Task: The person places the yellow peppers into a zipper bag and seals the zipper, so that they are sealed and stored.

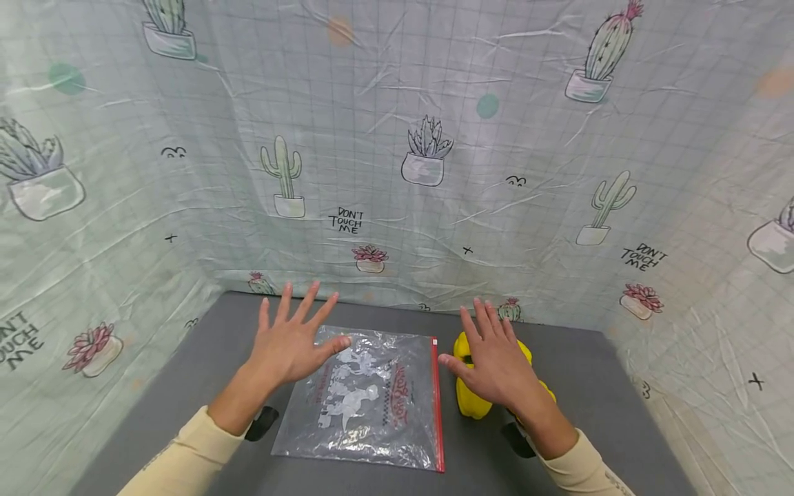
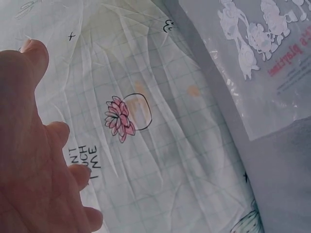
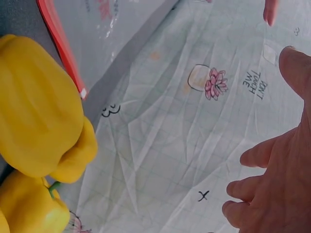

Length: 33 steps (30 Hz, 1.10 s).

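A clear plastic zip bag (image 1: 366, 441) with a red slider edge and printed cartoon figures lies flat on the grey table. My left hand (image 1: 290, 348) hovers at the bag's left side, fingers spread, holding nothing. Above the yellow bell peppers (image 1: 473, 405), right of the bag, my right hand (image 1: 496, 365) is held out with straight fingers and nothing in it. It partly hides the peppers in the head view. More than one pepper (image 3: 39, 107) shows in the right wrist view, one with a green stem, apart from the fingers.
A pale curtain (image 1: 372, 138) printed with cacti surrounds the table at the back and both sides. The grey tabletop (image 1: 192, 365) ends where the fabric begins. Dark wrist straps (image 1: 520, 441) sit under the forearms.
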Tool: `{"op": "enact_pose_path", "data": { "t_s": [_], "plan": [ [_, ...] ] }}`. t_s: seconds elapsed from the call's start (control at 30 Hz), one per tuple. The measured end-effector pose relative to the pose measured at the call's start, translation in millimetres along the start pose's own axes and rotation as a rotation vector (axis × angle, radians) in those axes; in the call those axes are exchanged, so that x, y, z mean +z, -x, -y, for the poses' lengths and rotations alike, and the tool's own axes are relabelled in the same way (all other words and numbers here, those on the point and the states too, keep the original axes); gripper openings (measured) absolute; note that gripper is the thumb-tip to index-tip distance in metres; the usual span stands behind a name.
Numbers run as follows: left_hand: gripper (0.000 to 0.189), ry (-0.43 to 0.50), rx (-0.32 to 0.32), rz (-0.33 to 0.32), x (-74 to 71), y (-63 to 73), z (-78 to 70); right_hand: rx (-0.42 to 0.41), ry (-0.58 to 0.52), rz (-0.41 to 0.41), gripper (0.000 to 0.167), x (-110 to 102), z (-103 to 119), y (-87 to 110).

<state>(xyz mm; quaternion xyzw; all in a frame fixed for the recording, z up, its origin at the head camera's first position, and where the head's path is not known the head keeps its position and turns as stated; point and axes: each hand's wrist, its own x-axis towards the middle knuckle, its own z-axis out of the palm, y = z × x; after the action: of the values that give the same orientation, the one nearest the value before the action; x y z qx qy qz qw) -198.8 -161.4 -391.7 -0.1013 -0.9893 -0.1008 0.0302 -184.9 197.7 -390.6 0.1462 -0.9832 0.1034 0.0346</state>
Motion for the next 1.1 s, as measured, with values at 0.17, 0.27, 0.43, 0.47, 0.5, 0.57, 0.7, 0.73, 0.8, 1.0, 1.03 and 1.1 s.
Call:
{"op": "enact_pose_path", "data": {
  "t_s": [0.17,0.27,0.43,0.47,0.5,0.57,0.7,0.73,0.8,1.0,1.03,1.1],
  "plan": [
    [0.089,-0.002,0.005,-0.007,4.4,3.4,-1.0,0.001,0.005,0.015,0.095,4,3,1.8],
    [0.089,-0.006,0.006,-0.013,7.1,5.8,-1.4,-0.003,0.006,0.019,0.095,6,5,3.0],
    [0.087,-0.004,0.004,-0.015,11.9,10.2,-1.6,-0.009,0.003,0.016,0.096,10,9,6.0],
    [0.086,0.001,0.005,-0.015,12.8,11.2,-1.8,-0.01,-0.001,0.016,0.096,11,9,6.8],
    [0.085,0.007,0.008,-0.018,13.8,12.0,-1.7,-0.011,-0.002,0.016,0.097,12,10,7.5],
    [0.085,0.013,0.01,-0.023,15.8,14.0,-1.9,-0.015,-0.004,0.015,0.097,14,11,8.8],
    [0.086,0.022,0.013,-0.028,19.9,16.3,-1.0,-0.027,-0.001,0.023,0.098,19,14,9.8],
    [0.087,0.021,0.012,-0.027,20.9,16.7,-0.9,-0.03,-0.001,0.026,0.098,20,14,10.0],
    [0.087,0.019,0.015,-0.032,22.6,17.6,-0.8,-0.034,0.0,0.036,0.098,22,15,10.5],
    [0.086,0.029,0.018,-0.039,26.5,21.3,-0.9,-0.043,0.009,0.037,0.097,27,17,11.8],
    [0.086,0.033,0.016,-0.036,27.1,22.0,-0.8,-0.045,0.008,0.035,0.097,28,18,11.9],
    [0.085,0.034,0.014,-0.036,28.4,23.2,-0.5,-0.049,0.005,0.032,0.098,30,18,12.4]
  ]
}}
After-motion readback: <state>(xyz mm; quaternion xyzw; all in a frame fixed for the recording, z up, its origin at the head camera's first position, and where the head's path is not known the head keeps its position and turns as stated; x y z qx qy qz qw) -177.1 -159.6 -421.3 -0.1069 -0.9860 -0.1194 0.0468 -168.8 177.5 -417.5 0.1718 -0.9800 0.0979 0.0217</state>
